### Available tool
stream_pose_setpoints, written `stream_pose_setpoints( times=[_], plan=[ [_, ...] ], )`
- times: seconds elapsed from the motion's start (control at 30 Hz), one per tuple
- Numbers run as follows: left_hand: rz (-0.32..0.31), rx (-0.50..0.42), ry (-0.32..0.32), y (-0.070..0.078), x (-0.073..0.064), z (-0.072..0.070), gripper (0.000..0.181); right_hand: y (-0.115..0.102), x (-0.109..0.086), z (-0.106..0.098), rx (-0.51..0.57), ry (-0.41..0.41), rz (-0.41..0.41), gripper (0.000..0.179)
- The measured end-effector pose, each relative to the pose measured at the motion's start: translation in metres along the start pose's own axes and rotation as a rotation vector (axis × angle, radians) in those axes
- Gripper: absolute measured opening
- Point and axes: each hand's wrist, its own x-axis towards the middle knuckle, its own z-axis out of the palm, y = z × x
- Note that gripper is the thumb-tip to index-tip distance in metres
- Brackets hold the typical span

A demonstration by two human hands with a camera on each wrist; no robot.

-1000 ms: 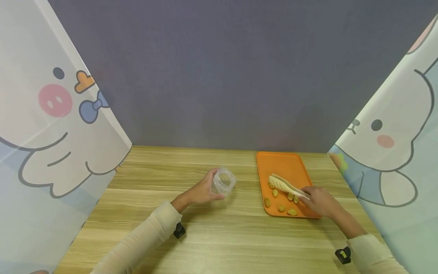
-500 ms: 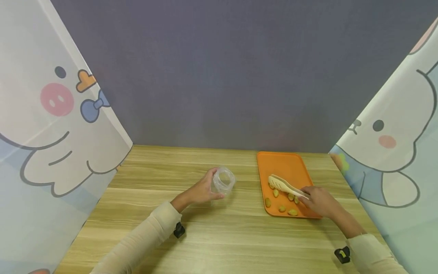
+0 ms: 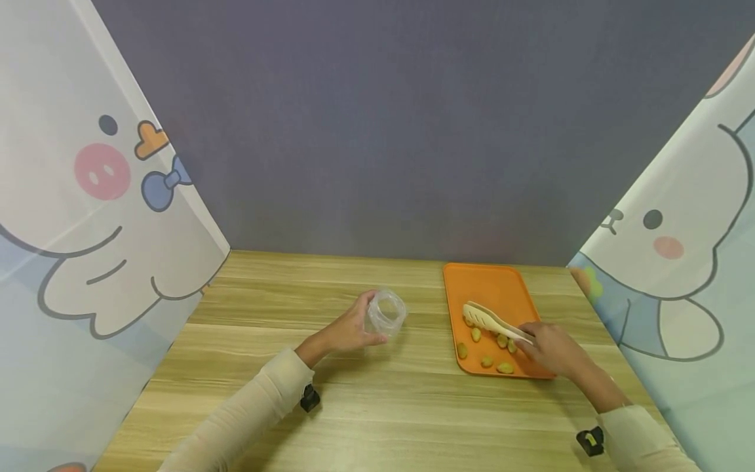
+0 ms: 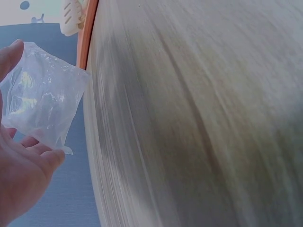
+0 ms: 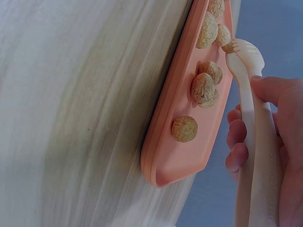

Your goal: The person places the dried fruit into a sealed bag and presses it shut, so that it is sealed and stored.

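Observation:
In the head view, my left hand (image 3: 352,326) holds a clear plastic bag (image 3: 396,324) upright over the table, fingers and thumb around its side. Its round mouth faces up, and the left wrist view shows the see-through film of the bag (image 4: 45,94) with a pointed lower corner. My right hand (image 3: 551,349) grips cream slotted tongs (image 3: 498,325) by the handles. The tong heads lie over the orange tray (image 3: 492,278), right by one of several wrinkled yellow-brown, nut-like pieces (image 3: 504,368). In the right wrist view the thumb presses one arm of the tongs (image 5: 253,127).
A wood-grain table (image 3: 283,295) carries the tray on its right side. Behind it stands a grey panel (image 3: 377,131). Cartoon-printed panels flank it on the left (image 3: 112,262) and right (image 3: 666,295). A black wrist camera (image 3: 309,398) sits below the left cuff.

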Motion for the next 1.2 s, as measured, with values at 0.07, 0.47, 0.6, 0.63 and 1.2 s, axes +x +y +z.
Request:
stream_pose_setpoints(
  times=[0.07,0.47,0.6,0.63,1.2],
  plan=[
    [0.002,0.005,0.003,0.000,0.000,0.000,0.104,-0.001,0.000,-0.001,0.000,0.008,0.001,0.012],
    [0.005,-0.020,-0.002,0.002,0.001,0.001,0.103,-0.006,0.005,-0.008,0.007,0.044,-0.012,0.018],
    [0.002,-0.034,-0.008,0.002,0.001,0.002,0.103,-0.007,0.008,-0.011,0.025,0.048,-0.025,0.019],
    [0.003,-0.039,-0.008,0.002,0.001,0.002,0.103,-0.008,0.009,-0.011,0.027,0.050,-0.027,0.019],
    [0.017,-0.008,-0.006,0.000,0.005,0.006,0.101,-0.029,0.025,-0.015,0.067,0.085,-0.087,0.020]
  ],
)
